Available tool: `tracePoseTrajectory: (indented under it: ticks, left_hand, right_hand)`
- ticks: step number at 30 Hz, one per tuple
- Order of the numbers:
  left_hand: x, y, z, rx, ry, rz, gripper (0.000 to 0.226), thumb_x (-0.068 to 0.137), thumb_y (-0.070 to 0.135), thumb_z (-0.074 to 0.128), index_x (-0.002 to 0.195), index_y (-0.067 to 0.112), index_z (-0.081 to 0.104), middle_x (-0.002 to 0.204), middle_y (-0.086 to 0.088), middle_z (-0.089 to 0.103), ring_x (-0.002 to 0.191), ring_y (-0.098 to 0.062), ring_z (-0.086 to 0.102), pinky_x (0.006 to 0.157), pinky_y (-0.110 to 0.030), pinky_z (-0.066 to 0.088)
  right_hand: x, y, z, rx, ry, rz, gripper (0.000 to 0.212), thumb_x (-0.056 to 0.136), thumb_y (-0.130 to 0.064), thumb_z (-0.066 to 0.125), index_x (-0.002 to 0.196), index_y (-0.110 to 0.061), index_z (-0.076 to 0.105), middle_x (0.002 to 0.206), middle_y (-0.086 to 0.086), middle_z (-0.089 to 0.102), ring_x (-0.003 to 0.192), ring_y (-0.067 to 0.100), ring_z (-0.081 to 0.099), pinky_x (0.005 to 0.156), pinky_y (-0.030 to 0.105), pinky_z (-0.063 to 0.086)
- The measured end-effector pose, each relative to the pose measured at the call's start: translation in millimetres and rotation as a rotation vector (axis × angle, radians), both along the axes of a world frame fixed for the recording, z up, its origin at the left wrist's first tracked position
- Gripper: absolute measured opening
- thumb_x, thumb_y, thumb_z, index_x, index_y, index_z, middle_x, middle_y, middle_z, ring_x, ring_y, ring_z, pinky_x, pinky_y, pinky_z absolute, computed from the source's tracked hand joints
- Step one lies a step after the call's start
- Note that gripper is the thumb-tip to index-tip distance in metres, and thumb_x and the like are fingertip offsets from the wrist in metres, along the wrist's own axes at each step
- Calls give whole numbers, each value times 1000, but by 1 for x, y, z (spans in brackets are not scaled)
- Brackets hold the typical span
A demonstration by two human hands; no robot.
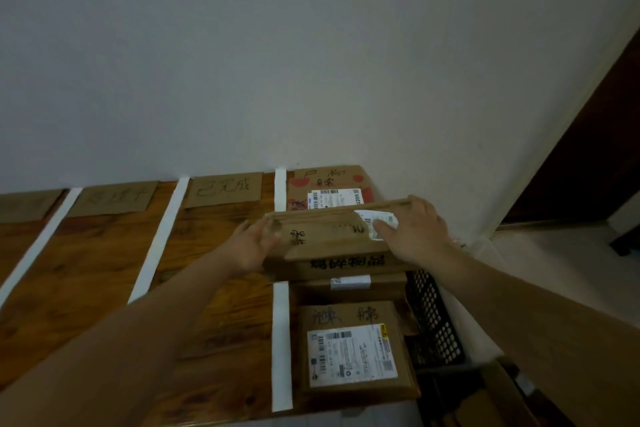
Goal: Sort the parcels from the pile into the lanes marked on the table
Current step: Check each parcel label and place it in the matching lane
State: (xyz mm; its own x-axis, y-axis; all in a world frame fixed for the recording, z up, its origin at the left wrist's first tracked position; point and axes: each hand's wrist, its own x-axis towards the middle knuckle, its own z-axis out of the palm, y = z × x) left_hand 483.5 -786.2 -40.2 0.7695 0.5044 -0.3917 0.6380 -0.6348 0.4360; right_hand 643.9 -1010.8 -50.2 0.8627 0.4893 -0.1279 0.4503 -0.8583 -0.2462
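I hold a flat brown cardboard parcel (332, 236) with black handwriting and a white label over the rightmost lane of the wooden table (104, 270). My left hand (251, 246) grips its left end. My right hand (414, 236) grips its right end, fingers across the label. Under it lies another brown parcel (349, 284). Nearer me sits a parcel with a large white shipping label (353, 348). A parcel with red marks (329, 189) lies at the wall end of the same lane.
White tape strips (157, 243) split the table into lanes, each headed by a handwritten cardboard sign (223, 189). A black perforated crate (433, 319) stands off the table's right edge, with cardboard boxes (498, 395) below. The wall is close behind.
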Motion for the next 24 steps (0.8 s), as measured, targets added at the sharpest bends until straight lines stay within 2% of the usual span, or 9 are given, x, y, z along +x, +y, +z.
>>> tracePoseTrajectory:
  ticks: [3, 8, 15, 18, 21, 24]
  left_hand:
    - [-27, 30, 20, 4, -59, 47, 65, 96, 52, 34, 152, 26, 12, 160, -1, 4, 147, -22, 0, 118, -47, 8]
    - [-111, 102, 54, 56, -121, 114, 69, 94, 53, 38, 152, 23, 14, 160, -3, 5, 147, -25, 7, 117, -43, 12]
    - [-303, 226, 88, 154, -194, 339, 67, 94, 46, 46, 150, 20, 20, 159, -8, 12, 146, -24, 13, 117, -36, 14]
    - [-396, 271, 101, 184, -179, 452, 66, 95, 41, 47, 150, 18, 19, 158, -10, 13, 146, -22, 10, 116, -32, 12]
    - [-482, 309, 113, 169, -147, 579, 69, 94, 50, 45, 151, 25, 16, 159, -5, 8, 147, -22, 7, 118, -38, 12]
    - [-550, 341, 121, 137, -164, 711, 68, 94, 49, 44, 151, 27, 14, 160, -5, 6, 146, -24, 8, 118, -40, 15]
  right_hand:
    - [-18, 38, 24, 34, -10, 92, 64, 95, -62, 30, 150, -28, 29, 159, 7, 17, 145, 28, 13, 116, 46, 16]
    - [-79, 127, 60, 83, -38, 278, 62, 95, -60, 35, 144, -23, 39, 152, 12, 31, 139, 32, 26, 112, 45, 24]
    - [-225, 293, 96, 156, 9, 513, 60, 96, -59, 35, 143, -21, 40, 148, 10, 34, 135, 31, 31, 110, 46, 32]
    - [-301, 365, 105, 174, 30, 618, 62, 95, -60, 36, 143, -22, 41, 146, 10, 35, 134, 31, 33, 110, 47, 32]
    - [-372, 429, 112, 200, 57, 723, 63, 95, -61, 37, 143, -21, 41, 143, 11, 38, 132, 32, 37, 108, 44, 34]
    - [-429, 486, 116, 198, 72, 828, 64, 94, -61, 37, 144, -22, 40, 143, 11, 38, 131, 32, 37, 108, 42, 35]
